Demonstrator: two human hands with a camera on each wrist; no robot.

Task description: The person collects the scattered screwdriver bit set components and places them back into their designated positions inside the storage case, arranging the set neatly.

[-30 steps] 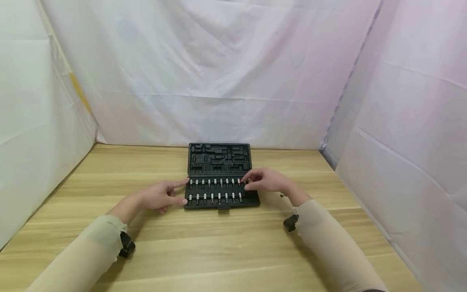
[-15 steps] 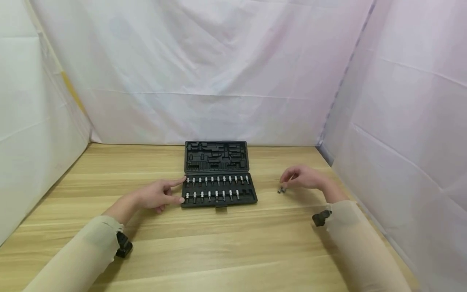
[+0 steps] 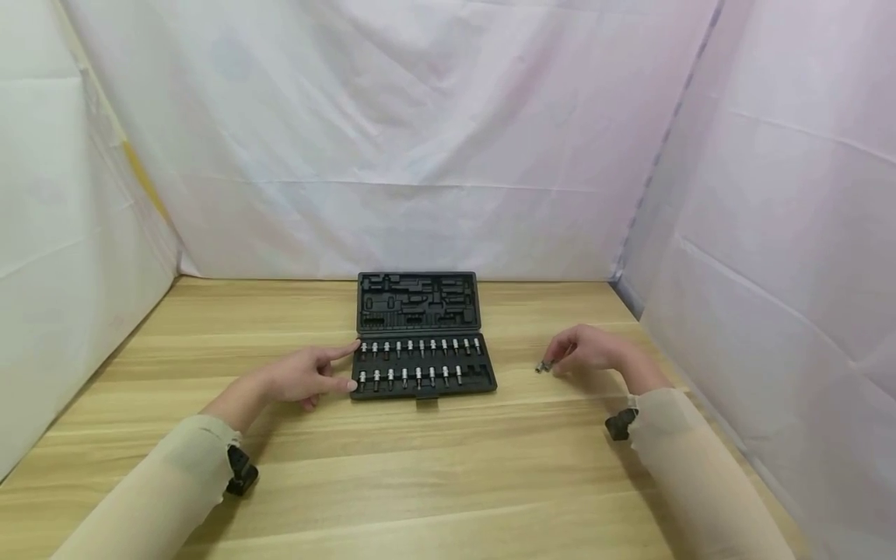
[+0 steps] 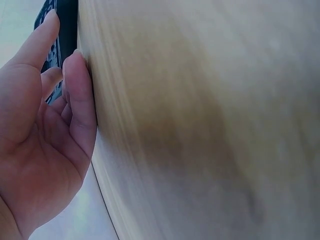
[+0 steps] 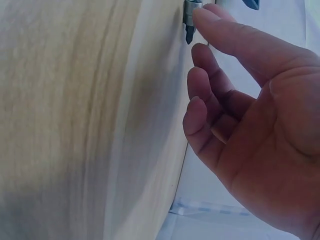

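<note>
A black socket case (image 3: 423,336) lies open on the table, its lid folded back toward the curtain. Several silver bit sockets (image 3: 421,350) fill two rows in its lower half. My left hand (image 3: 301,377) is at the case's left edge; its straight index finger and thumb touch that side. In the left wrist view the case (image 4: 67,30) shows beyond the fingertips of the left hand (image 4: 37,120). Right of the case, my right hand (image 3: 586,350) pinches a loose bit socket (image 5: 192,15) between thumb and index finger, tip pointing down in the right wrist view. Small loose silver pieces (image 3: 540,367) lie at its fingertips.
The wooden table (image 3: 392,482) extends to white curtains (image 3: 392,140) at the back and both sides. A stretch of bare wood separates the case from my right hand. Vacant slots (image 3: 479,373) show at the right end of the case's front row.
My right hand has left the case's back row, where a bit socket now sits at the right end, and moved right to the loose pieces. The left hand stays at the case.
</note>
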